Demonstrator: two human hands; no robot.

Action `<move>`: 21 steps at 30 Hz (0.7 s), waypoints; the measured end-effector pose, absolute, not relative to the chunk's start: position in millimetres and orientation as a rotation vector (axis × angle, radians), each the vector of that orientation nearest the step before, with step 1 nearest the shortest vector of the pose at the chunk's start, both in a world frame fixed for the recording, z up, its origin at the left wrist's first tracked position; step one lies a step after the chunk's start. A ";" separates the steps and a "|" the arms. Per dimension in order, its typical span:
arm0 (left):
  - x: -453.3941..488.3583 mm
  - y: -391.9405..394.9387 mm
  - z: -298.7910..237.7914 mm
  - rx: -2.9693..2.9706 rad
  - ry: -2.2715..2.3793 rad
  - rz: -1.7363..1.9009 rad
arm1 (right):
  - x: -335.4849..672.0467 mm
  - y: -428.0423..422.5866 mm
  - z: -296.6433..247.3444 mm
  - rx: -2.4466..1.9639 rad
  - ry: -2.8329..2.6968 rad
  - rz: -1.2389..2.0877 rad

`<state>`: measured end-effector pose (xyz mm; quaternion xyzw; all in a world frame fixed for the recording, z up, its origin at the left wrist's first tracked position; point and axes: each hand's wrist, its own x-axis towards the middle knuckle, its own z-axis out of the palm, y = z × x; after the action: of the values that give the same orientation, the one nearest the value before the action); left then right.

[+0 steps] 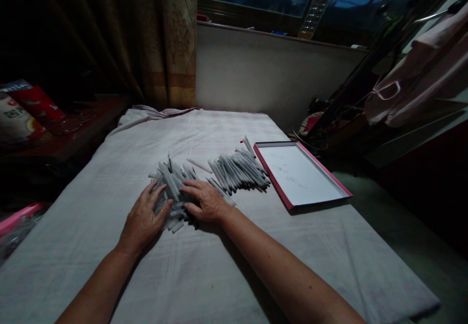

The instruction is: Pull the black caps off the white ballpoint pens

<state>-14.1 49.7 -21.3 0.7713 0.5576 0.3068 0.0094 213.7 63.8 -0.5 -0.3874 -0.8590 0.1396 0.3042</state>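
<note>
A loose heap of slim greyish pens (pixel 171 180) with dark ends lies jumbled on the cloth-covered surface. My left hand (pixel 144 217) rests against the heap's left side, fingers spread. From the right, my right hand (pixel 204 200) touches the same heap, its fingers stretched out and apart. Neither hand is closed around a pen; part of the heap is hidden beneath the fingers. Just beyond my right hand is a second group of similar pens (pixel 237 170), lined up more evenly with dark tips toward me. One single pen (pixel 199 165) lies between the two groups.
A shallow box lid with a red rim (pixel 321 165) and white inside stands right of the pens. Pale checked cloth (pixel 183 285) covers the surface. Packets (pixel 22 114) sit on a side table at left. A bottle (pixel 317 12) stands on the windowsill.
</note>
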 end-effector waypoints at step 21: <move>-35.2 38.4 -7.3 2.332 1.937 0.815 | 283.7 47.5 2.4 -1.378 -1.804 0.026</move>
<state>-35.2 38.4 -7.3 0.7430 0.6170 0.2596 0.0011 283.7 47.5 2.4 -0.5504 -0.7203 0.0104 0.4220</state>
